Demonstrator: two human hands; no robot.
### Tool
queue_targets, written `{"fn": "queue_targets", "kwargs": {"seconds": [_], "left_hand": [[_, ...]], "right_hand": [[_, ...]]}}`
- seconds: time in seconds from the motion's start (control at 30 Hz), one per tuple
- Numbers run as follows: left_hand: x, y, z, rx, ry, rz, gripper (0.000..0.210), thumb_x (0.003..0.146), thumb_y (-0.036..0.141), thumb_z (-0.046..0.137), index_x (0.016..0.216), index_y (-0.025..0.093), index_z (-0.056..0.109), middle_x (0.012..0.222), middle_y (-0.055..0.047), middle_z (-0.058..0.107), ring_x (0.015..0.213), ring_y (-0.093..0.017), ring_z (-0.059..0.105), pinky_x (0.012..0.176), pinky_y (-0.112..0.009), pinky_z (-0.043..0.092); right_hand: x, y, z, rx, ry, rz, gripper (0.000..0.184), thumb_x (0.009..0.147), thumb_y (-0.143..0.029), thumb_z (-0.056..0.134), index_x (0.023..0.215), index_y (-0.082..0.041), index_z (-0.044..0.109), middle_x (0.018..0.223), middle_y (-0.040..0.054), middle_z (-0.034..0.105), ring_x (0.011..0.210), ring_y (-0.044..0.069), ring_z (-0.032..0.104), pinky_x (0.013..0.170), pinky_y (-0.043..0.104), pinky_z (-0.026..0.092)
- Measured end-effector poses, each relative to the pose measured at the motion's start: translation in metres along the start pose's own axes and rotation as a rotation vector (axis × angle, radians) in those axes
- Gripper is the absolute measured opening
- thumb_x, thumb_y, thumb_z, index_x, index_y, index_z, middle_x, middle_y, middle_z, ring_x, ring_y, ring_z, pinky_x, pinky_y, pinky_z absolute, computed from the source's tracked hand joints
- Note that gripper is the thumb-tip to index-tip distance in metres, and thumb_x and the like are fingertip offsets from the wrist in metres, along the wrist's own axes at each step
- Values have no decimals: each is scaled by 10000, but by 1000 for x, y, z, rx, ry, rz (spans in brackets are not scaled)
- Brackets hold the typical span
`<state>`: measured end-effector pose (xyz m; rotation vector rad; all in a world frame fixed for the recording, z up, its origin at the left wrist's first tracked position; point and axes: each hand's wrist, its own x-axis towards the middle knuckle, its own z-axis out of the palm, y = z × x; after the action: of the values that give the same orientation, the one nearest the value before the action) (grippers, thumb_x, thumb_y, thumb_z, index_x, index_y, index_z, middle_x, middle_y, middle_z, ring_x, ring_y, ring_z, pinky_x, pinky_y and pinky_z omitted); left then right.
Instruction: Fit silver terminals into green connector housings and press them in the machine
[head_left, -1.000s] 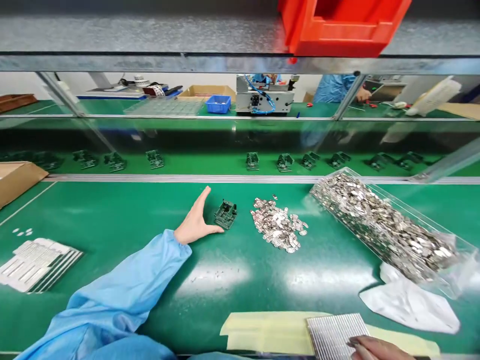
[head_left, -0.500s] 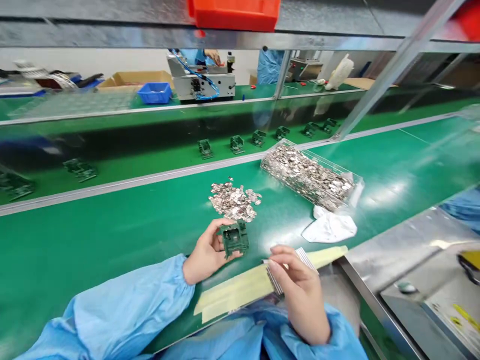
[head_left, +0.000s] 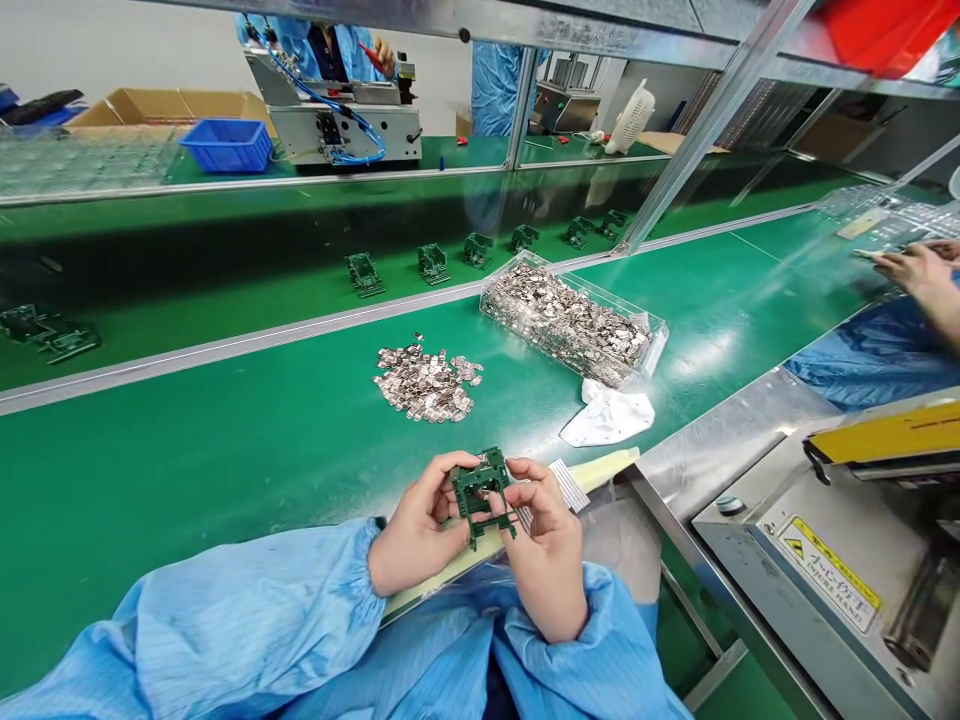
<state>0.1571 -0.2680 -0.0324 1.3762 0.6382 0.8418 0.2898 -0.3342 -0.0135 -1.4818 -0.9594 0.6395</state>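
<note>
My left hand (head_left: pixel 424 525) is closed around the left side of a green plastic frame (head_left: pixel 480 490) with a square opening and thin legs. From the other side, my right hand (head_left: pixel 547 540) grips the same frame, fingertips on its right edge and in the opening. Whether a small metal piece is between those fingertips is hidden. Beyond the hands lies a loose pile of small silvery metal plates (head_left: pixel 427 385). A clear plastic tray (head_left: pixel 660 350) full of similar plates stands to its right.
A white cloth (head_left: pixel 611 415) lies before the tray, and yellow tape (head_left: pixel 604 470) runs along the bench edge. Several green frames (head_left: pixel 433 263) stand on the strip behind the metal rail. At right are a grey machine (head_left: pixel 750 540) and a co-worker's hand (head_left: pixel 922 270).
My right hand has moved left from the tape edge onto the green frame, which my left hand still holds. The view has turned rightward, bringing the co-worker's hands into sight.
</note>
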Motion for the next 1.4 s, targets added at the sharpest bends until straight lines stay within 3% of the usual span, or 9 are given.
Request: {"fn": "queue_targets", "kwargs": {"seconds": [0.2,0.47,0.7,1.07,1.23,1.4], "left_hand": [[-1,-1,0,-15,-83,3,429,817,181,665,1200,255,485,1001,-45,624,891,-156,650,780,-243,563],[-6,-10,-6,149,-48,36,318,901,273,578,1208,241,499,865,-29,580,742,-130,559,688,-225,491],[-6,-4,1,99,21,-53,302,900,342,571,1175,243,494,762,4,532,609,-116,526,565,-218,470],[-10,1,5,202,65,-19,270,880,313,583,1136,235,544,859,-28,625,699,-141,587,613,-219,495],[-16,7,15,276,7,7,257,867,282,590,1119,237,561,774,-10,614,682,-148,594,586,-222,490],[9,6,35,136,31,-3,314,846,354,619,1109,202,540,942,-54,634,789,-167,631,679,-263,548]], "right_hand": [[0,-1,0,32,-8,27,147,790,-298,693,699,-188,660,1048,103,598,1012,251,584,857,352,459],[-3,2,1,-74,6,-30,144,815,-284,672,715,-190,628,1016,82,599,979,223,583,815,313,474],[-3,4,4,186,-46,181,173,784,-347,706,789,-196,620,773,26,622,680,165,598,624,269,509],[-5,4,7,326,7,270,244,652,-345,807,662,-185,623,705,23,651,627,154,602,578,252,514],[-26,4,-13,301,25,231,239,743,-385,751,746,-189,615,686,12,624,618,145,572,565,240,484],[-43,43,-53,108,263,263,344,826,-522,652,811,-179,627,708,32,633,630,158,574,595,268,482]]}}
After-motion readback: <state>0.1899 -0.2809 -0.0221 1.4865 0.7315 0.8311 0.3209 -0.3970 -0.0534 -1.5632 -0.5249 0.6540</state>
